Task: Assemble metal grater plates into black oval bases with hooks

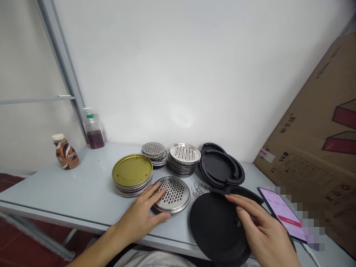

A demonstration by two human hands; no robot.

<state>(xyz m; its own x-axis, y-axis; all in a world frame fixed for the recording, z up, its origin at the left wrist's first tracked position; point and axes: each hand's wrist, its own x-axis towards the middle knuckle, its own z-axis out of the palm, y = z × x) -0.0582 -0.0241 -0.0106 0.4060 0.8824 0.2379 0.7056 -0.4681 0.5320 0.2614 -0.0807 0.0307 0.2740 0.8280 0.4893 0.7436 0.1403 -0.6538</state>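
My left hand (pixel 148 207) rests with fingers spread on the near-left rim of a round metal grater disc (pixel 175 193) lying on the table. My right hand (pixel 264 230) grips a round black plastic lid (pixel 217 226) by its right side, tilted up near the table's front edge. Part of another black round piece (pixel 244 193) shows behind that lid. Between the disc and the black pieces lies a small heap of wire clips (pixel 199 189). To the left of the disc stands a stack of round metal lids with a gold lid (pixel 132 170) on top.
Behind are a stack of slotted metal discs (pixel 185 153), a pile of perforated discs (pixel 153 149) and several black round trays (pixel 218 168). A phone (pixel 286 213) and a large carton (pixel 314 148) flank the right. Two bottles, brown (pixel 66 154) and clear (pixel 95 133), stand left.
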